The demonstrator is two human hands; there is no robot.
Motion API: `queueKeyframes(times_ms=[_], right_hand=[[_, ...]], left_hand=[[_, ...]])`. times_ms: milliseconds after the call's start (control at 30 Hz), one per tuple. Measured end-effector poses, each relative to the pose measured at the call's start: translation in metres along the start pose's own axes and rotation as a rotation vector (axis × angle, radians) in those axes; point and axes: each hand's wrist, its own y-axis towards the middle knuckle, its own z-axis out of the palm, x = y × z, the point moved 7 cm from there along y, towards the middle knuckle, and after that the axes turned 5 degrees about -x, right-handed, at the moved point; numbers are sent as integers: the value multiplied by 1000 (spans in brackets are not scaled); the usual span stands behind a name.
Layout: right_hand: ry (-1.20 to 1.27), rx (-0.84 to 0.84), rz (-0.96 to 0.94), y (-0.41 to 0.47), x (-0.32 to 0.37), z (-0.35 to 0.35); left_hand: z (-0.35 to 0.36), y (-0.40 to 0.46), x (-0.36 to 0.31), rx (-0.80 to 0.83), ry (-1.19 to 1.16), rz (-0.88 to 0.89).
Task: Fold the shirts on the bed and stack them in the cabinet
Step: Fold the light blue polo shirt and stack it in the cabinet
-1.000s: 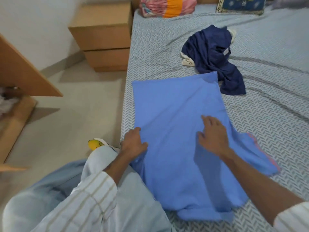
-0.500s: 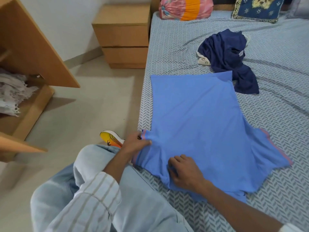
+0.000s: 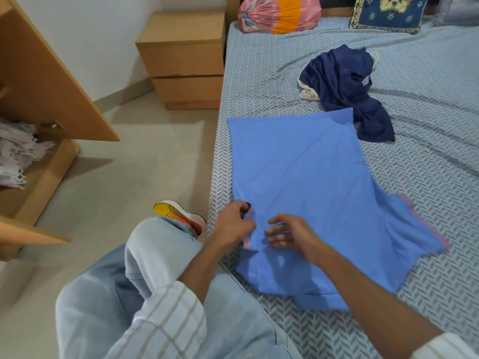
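Observation:
A light blue shirt (image 3: 305,182) lies flat on the bed (image 3: 259,81) near its left edge, one pink-trimmed sleeve spread to the right. My left hand (image 3: 233,220) pinches the other pink-trimmed sleeve, folded in over the shirt's left side. Just right of it, my right hand (image 3: 290,233) hovers over the blue cloth with its fingers loosely spread. A crumpled navy shirt (image 3: 347,89) lies farther up the bed, past the blue shirt's hem. The open wooden cabinet (image 3: 49,81) stands at the left.
A wooden nightstand (image 3: 186,58) stands by the bed's head. A pink-and-orange bundle (image 3: 280,14) and a blue patterned pillow (image 3: 388,11) lie at the headboard. White cloth (image 3: 15,154) sits in the cabinet. My raised knee and shoe (image 3: 178,216) are between bed and cabinet.
My right hand came off the lower part of the shirt and now hovers beside my left hand. The left hand has drawn the sleeve further in over the shirt.

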Motion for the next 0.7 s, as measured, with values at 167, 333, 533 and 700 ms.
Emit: queueKeyframes(times_ms=[167, 333, 533, 700], right_hand=[[208, 61, 109, 29, 38, -48], [60, 162, 138, 55, 35, -67], [-78, -17, -50, 65, 44, -70], [-26, -127, -102, 63, 57, -82]], left_hand=[[61, -5, -56, 78, 12, 99], [110, -33, -81, 274, 43, 259], [110, -66, -35, 77, 613, 162], [115, -77, -18, 198, 537, -30]])
